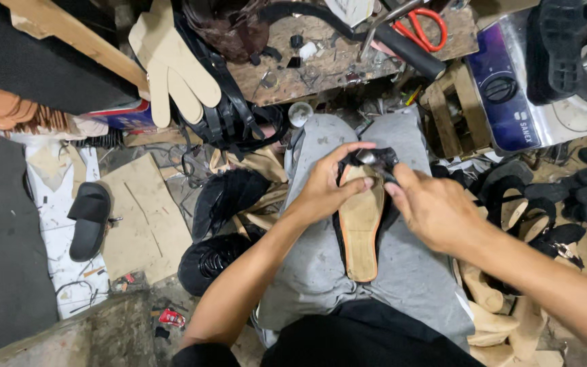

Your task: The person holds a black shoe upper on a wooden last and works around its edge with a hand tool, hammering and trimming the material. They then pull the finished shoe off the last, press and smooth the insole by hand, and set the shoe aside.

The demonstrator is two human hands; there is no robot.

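A tan sandal sole [361,228] with a black upper strap [374,158] at its far end lies lengthwise on my lap, over grey trousers [321,265]. My left hand [324,187] grips the sole's far left edge, with the thumb pressing on the tan insole. My right hand [431,207] holds the far right side, its fingers pinching the black strap by a small shiny metal piece [366,157]. Whether that piece is a tool or a fitting is unclear.
A scarred wooden bench [321,64] stands ahead with red-handled scissors [424,28] and scraps. Black straps [229,119] hang from it. A black slide sandal [90,219] and cardboard [145,217] lie left. Finished sandals pile up at right [518,204], beside a purple-and-silver machine [511,102].
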